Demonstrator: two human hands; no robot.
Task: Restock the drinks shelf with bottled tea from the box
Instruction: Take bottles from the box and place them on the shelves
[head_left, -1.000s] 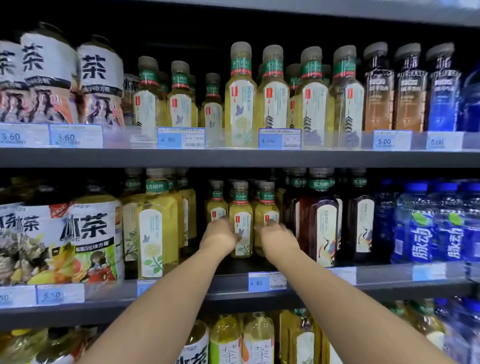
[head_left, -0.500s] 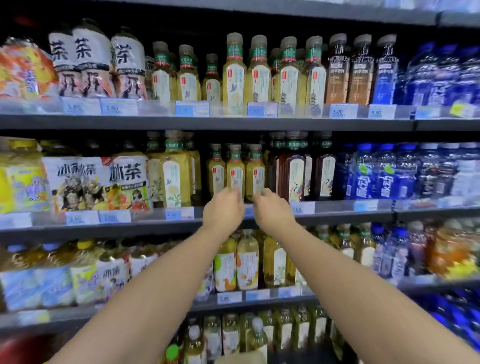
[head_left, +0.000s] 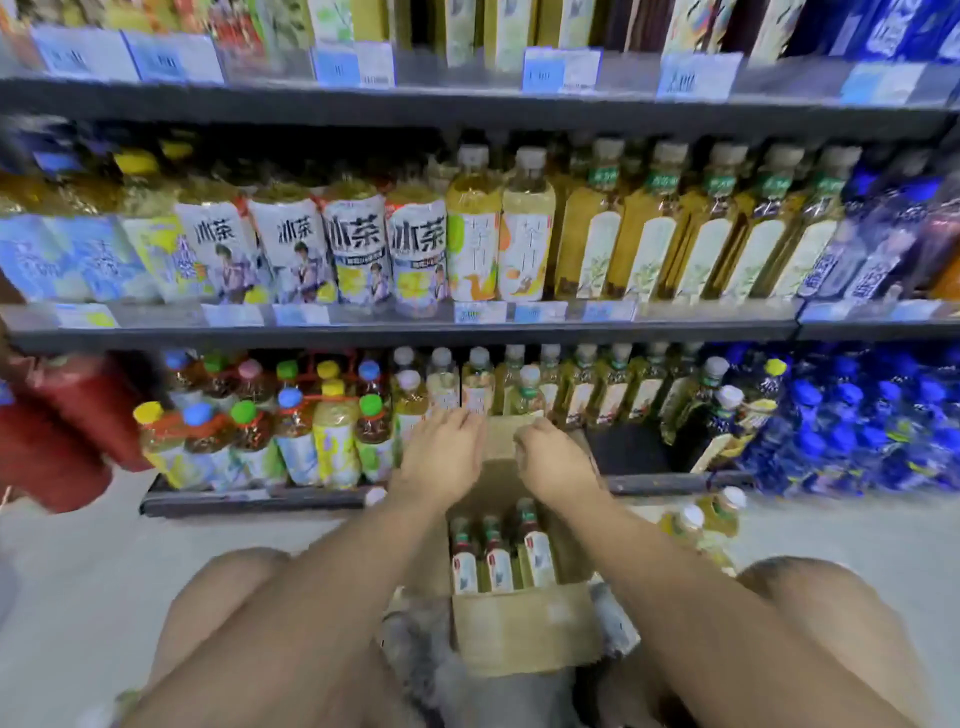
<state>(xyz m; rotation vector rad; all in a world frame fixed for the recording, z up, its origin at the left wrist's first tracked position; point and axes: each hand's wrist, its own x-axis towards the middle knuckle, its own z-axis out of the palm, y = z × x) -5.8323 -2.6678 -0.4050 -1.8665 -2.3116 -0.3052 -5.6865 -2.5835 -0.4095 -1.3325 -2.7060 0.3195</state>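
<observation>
An open cardboard box (head_left: 524, 626) stands on the floor between my knees, in front of the bottom shelf. Three bottles of tea (head_left: 496, 558) with white labels and dark caps stand in its near end. My left hand (head_left: 441, 454) hovers above the box's far left part, fingers loosely spread, holding nothing. My right hand (head_left: 556, 460) hovers over the far right part, fingers curled downward, with nothing visible in it. Both hands are just in front of the yellow tea bottles (head_left: 478, 387) on the bottom shelf (head_left: 249, 499).
Two loose tea bottles (head_left: 711, 517) lie on the floor right of the box. The middle shelf (head_left: 395, 330) above is packed with tea bottles. Blue bottles (head_left: 852, 421) fill the bottom right. A red pack (head_left: 57, 431) sits at the left edge.
My view has dropped from the upper shelves to the bottom shelf and the floor. Both hands came down from the shelf edge to above the box. My knees are now in view.
</observation>
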